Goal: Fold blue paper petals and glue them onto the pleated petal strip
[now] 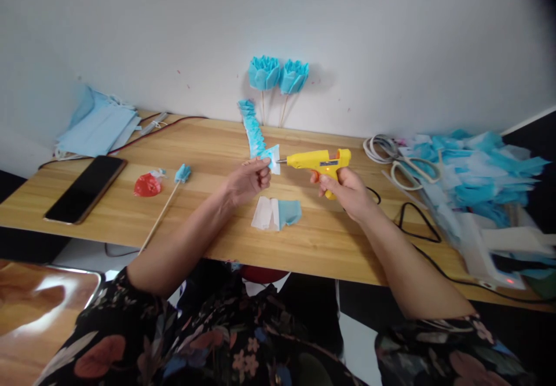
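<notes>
In my right hand (345, 189) is a yellow glue gun (315, 160), its nozzle pointing left. The nozzle tip meets or nearly meets a small blue-and-white fabric piece (275, 160) pinched between the fingers of my left hand (252, 180). Just behind the left hand lies a gathered strip of blue petals (252, 125). Nearer to me, on the wooden table (208, 143), rest flat white and blue fabric pieces (278, 213). A thin stick with a small blue bud (183, 173) lies left of my left forearm.
Two blue flowers on sticks (278, 74) lean against the wall. At left are a phone (87, 189), face masks (99, 122) and a red wrapper (148, 185). Scissors (417, 170), cables, a heap of blue scraps (486, 166) and a lit power strip (490, 258) occupy the right.
</notes>
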Motion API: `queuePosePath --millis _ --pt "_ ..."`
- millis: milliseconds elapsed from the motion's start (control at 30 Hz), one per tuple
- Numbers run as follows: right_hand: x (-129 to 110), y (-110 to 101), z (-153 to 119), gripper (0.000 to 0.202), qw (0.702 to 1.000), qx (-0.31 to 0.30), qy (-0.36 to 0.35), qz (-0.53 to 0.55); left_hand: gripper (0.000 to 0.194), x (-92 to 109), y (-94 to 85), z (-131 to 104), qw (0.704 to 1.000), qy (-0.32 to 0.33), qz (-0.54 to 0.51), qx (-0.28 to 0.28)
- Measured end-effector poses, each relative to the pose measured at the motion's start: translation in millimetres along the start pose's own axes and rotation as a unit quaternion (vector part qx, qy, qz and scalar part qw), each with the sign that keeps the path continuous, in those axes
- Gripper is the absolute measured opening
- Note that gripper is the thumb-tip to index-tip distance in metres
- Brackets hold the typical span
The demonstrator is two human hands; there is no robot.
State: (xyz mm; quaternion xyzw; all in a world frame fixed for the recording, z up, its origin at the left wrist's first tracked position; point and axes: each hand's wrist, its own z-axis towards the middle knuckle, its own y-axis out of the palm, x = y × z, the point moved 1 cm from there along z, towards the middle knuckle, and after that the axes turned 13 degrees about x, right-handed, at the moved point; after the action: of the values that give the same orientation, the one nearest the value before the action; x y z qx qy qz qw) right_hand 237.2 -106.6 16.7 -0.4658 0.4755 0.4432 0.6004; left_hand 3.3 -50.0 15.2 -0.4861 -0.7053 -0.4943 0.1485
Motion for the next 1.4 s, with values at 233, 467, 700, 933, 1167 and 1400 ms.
queuePosePath --millis 233,467,700,933,1167,1400 --pt "-1.7 -0.1 -1.1 0.040 1.000 -0.004 -0.003 -0.004 0.034 -1.0 -0.5 1.6 1.000 0.003 -0.002 -0.007" --pt "-1.4 0.3 -0.1 0.045 1.000 -0.004 -0.007 -0.008 0.035 -0.5 -0.2 0.2 1.000 0.005 -0.004 -0.003" --pt "-0.2 -0.7 -0.8 0.042 1.000 -0.011 -0.011 -0.026 0.037 0.8 0.8 -1.0 1.000 0.006 -0.001 0.003" --pt "1.5 -1.1 -1.4 0.039 0.999 -0.017 -0.021 -0.044 0.035 1.7 1.6 -1.4 1.000 0.004 -0.009 0.009" --pt "4.4 -4.9 -1.2 0.032 0.994 -0.027 -0.056 -0.085 0.036 1.4 -0.2 1.4 1.000 0.009 -0.017 0.007" --pt "1.7 -9.1 1.4 0.040 1.000 0.001 -0.020 -0.009 0.033 3.2 -2.1 3.1 0.999 0.014 -0.039 0.017"
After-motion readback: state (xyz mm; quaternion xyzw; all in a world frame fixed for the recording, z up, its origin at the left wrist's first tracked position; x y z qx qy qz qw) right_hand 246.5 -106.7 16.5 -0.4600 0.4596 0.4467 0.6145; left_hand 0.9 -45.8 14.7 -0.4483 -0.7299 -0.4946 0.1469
